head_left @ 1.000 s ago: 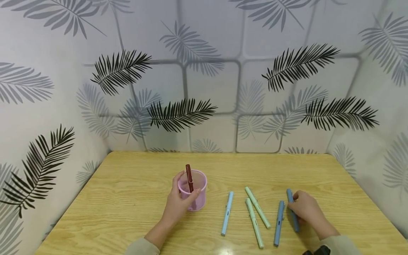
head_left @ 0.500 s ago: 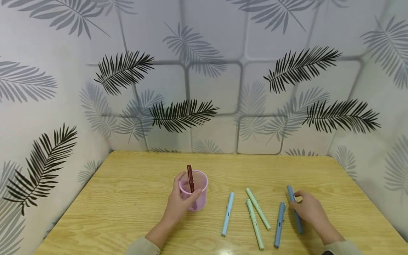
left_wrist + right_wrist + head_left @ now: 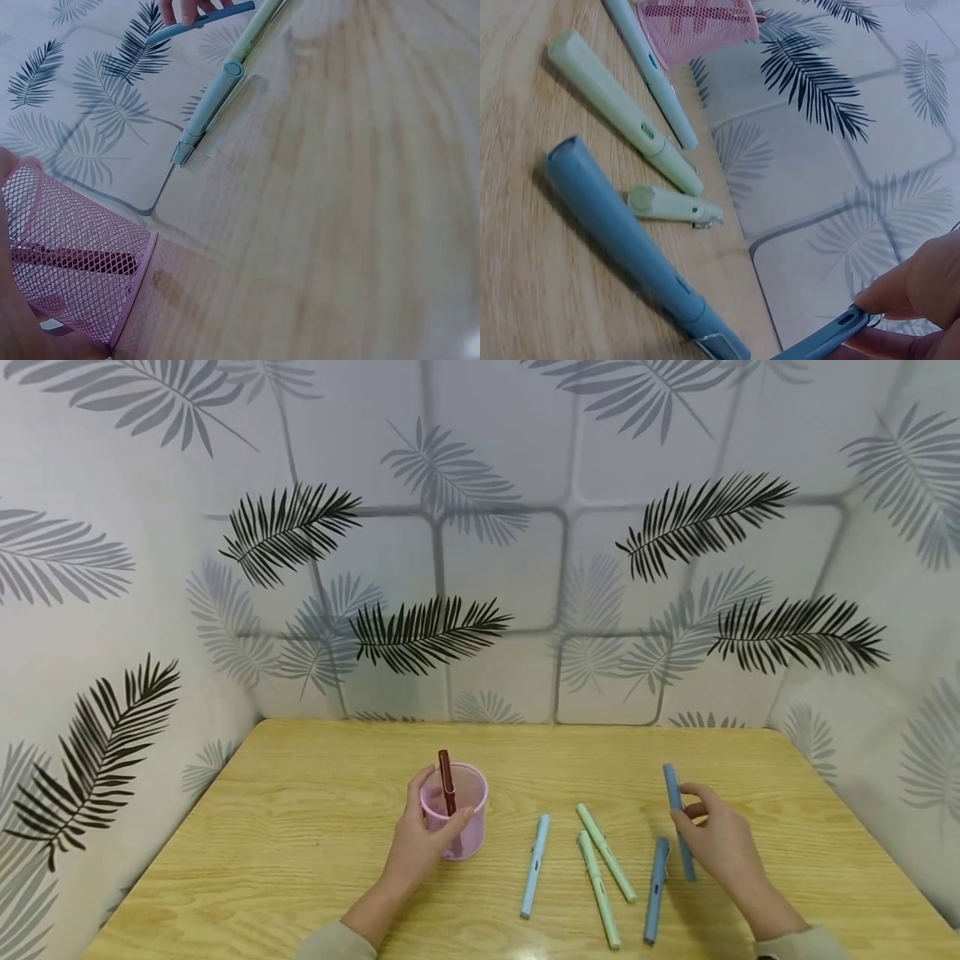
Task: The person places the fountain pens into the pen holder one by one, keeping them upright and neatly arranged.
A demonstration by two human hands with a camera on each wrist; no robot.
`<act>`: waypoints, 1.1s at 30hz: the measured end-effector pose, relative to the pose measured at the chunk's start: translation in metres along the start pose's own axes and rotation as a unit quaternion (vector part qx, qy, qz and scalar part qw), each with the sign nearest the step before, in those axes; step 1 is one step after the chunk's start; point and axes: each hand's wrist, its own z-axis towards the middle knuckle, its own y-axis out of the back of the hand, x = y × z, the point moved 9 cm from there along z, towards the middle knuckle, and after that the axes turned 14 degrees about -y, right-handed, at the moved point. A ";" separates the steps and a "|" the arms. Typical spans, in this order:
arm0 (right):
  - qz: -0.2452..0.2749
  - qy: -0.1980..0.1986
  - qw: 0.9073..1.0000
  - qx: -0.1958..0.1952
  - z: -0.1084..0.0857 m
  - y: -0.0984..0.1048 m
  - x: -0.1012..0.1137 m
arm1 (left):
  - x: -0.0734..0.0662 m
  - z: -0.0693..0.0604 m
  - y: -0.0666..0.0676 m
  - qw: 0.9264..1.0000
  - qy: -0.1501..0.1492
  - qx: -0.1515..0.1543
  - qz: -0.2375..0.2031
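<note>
Desk-like nook; home, office or studio cannot be told. A pink mesh pen cup (image 3: 474, 837) in the left fingers (image 3: 456, 823), a blue pen (image 3: 687, 864) in the right fingers (image 3: 701, 792); beneath them, a wood-grain tabletop (image 3: 300, 827); beyond and to either side, pale walls (image 3: 498, 564) printed with palm fronds (image 3: 431, 633).

No lettering, label, brand, number or sign can be read on the slender blue pens (image 3: 656, 891), the slender pale-green pens (image 3: 598, 889), the slender dark-red pen (image 3: 446, 774) or the round pink mesh cup (image 3: 474, 835).
</note>
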 end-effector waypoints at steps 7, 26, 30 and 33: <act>0.039 0.052 0.997 -0.048 -0.006 0.004 0.024 | 0.026 0.003 0.001 1.000 0.004 -0.001 0.023; 0.122 0.187 0.969 -0.109 -0.025 -0.003 0.090 | 0.030 0.001 0.001 1.000 0.000 -0.007 0.019; 0.137 0.193 0.966 -0.100 -0.026 -0.008 0.101 | 0.030 0.000 0.000 1.000 0.004 -0.009 0.014; 0.148 0.195 0.965 -0.093 -0.027 -0.012 0.108 | 0.030 0.000 -0.001 1.000 0.006 -0.008 0.012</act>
